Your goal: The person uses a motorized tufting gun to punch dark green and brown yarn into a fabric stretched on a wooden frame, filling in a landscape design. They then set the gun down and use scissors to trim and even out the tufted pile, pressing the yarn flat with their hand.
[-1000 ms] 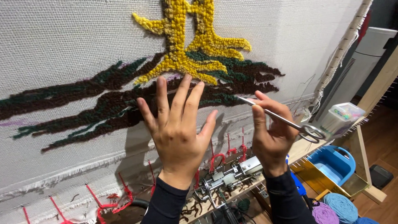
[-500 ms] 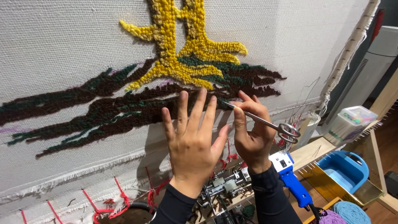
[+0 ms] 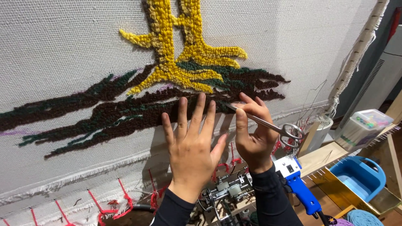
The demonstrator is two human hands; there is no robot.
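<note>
Scissors (image 3: 268,124) in right hand (image 3: 252,134) — left hand (image 3: 192,144) flat on tufted cloth (image 3: 63,50).

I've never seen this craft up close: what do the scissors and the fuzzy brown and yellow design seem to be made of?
The scissors in the right hand look like bare polished metal: thin, silvery, shiny. The design looks like looped yarn, probably wool or acrylic: matte, bumpy tufts standing out from the pale woven cloth.

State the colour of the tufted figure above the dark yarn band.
The tufted figure is yellow, seen plainly in the head view.
</note>
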